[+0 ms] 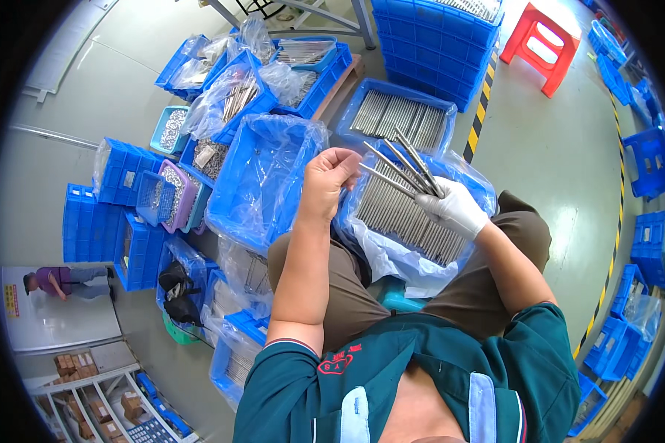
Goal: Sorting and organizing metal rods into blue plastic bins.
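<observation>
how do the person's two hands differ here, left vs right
The left hand is bare; the right hand wears a white glove. The right hand grips a fanned bunch of metal rods, while the left hand only pinches one rod's tip. Both hover over the plastic-lined blue crate of rods on the lap.

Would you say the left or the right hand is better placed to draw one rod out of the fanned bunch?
Probably the left hand: bare, its fingertips pinch the end of one metal rod. The gloved right hand is occupied gripping the fanned bunch of rods.
</observation>
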`<state>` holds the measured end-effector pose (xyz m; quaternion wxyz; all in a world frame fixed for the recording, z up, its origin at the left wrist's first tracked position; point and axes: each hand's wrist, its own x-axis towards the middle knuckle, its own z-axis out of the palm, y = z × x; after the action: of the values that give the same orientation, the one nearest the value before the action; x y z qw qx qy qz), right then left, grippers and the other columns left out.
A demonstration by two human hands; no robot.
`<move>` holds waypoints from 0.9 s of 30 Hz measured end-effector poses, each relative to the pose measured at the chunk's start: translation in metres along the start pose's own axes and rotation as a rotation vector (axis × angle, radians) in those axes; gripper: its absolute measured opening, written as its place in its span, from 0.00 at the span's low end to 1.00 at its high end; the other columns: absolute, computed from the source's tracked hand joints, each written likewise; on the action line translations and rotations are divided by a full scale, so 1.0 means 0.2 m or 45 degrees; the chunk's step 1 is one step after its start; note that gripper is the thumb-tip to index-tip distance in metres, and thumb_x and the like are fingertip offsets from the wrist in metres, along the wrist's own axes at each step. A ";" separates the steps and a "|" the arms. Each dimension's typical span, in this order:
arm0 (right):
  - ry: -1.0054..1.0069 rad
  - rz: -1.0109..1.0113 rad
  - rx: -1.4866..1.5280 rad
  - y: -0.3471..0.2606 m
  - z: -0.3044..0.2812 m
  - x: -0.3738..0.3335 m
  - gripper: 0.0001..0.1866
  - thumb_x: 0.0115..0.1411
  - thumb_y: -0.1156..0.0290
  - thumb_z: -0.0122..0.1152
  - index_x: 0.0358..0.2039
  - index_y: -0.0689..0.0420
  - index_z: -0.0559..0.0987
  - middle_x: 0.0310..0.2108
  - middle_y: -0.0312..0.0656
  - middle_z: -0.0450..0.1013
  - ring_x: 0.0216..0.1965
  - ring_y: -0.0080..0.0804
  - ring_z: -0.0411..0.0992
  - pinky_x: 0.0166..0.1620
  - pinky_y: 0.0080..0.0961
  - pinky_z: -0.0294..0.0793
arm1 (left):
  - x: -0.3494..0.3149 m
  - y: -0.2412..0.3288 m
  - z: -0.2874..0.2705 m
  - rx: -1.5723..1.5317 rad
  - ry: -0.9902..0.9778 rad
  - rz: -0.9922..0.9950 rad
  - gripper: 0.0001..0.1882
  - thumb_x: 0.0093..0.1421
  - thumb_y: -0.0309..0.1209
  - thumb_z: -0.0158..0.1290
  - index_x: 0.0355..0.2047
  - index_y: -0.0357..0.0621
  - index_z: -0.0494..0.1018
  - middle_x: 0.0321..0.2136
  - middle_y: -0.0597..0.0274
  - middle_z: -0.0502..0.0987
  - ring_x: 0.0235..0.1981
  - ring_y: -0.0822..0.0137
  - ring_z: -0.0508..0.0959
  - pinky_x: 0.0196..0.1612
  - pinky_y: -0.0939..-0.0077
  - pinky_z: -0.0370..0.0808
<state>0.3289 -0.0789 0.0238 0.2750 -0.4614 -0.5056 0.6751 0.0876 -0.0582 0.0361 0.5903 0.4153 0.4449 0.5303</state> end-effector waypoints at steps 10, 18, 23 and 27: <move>0.105 0.020 -0.323 0.01 -0.05 -0.04 0.11 0.56 0.67 0.57 0.34 0.61 0.75 0.19 0.32 0.67 0.20 0.15 0.62 0.25 0.17 0.64 | 0.01 0.13 -0.13 -0.193 0.175 0.276 0.06 0.57 0.28 0.54 0.31 0.37 0.73 0.21 0.65 0.72 0.19 0.77 0.68 0.22 0.84 0.66; 0.023 -0.097 -0.468 0.02 0.00 0.00 0.11 0.55 0.67 0.58 0.35 0.61 0.75 0.20 0.36 0.68 0.22 0.18 0.64 0.30 0.20 0.67 | 0.00 0.02 -0.01 -0.163 -0.072 0.063 0.05 0.52 0.22 0.57 0.31 0.38 0.76 0.27 0.63 0.77 0.29 0.77 0.74 0.35 0.85 0.70; 0.057 -0.077 -0.551 -0.02 0.03 0.00 0.09 0.56 0.68 0.58 0.30 0.61 0.74 0.16 0.34 0.67 0.17 0.19 0.64 0.23 0.20 0.64 | -0.01 0.04 0.00 -0.105 -0.066 0.073 0.05 0.52 0.23 0.57 0.31 0.37 0.75 0.28 0.62 0.77 0.29 0.75 0.75 0.37 0.84 0.71; 0.181 -0.395 -0.874 0.02 0.01 0.00 0.09 0.53 0.68 0.59 0.31 0.60 0.75 0.21 0.48 0.71 0.23 0.37 0.72 0.31 0.28 0.69 | 0.00 0.02 -0.01 -0.006 -0.038 0.055 0.04 0.52 0.24 0.58 0.29 0.38 0.75 0.26 0.65 0.76 0.28 0.76 0.74 0.36 0.83 0.71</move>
<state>0.3270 -0.0820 0.0202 0.2379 -0.4905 -0.7456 0.3832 0.0844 -0.0576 0.0400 0.5863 0.4311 0.4258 0.5377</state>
